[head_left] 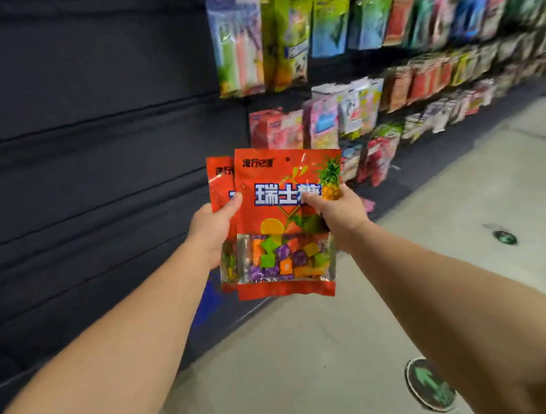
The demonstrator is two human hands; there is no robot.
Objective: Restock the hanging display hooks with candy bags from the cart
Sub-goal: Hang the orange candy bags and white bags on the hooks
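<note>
Two red candy bags with fruit pictures and coloured sweets behind a clear window are held up in front of me, overlapping. The front candy bag [282,212] is pinched at its right side by my right hand [338,215]. A second candy bag [220,182] peeks out behind it on the left, where my left hand [214,226] grips with the thumb on the front. Both bags are upright, with a small hang hole near the top of the front one. The hanging display [368,72] full of colourful packets is ahead to the right, blurred. No cart is in view.
A dark panelled wall [84,159] without goods fills the left side. Pale floor [347,350] runs along the display to the right, with round green arrow stickers [430,384] on it.
</note>
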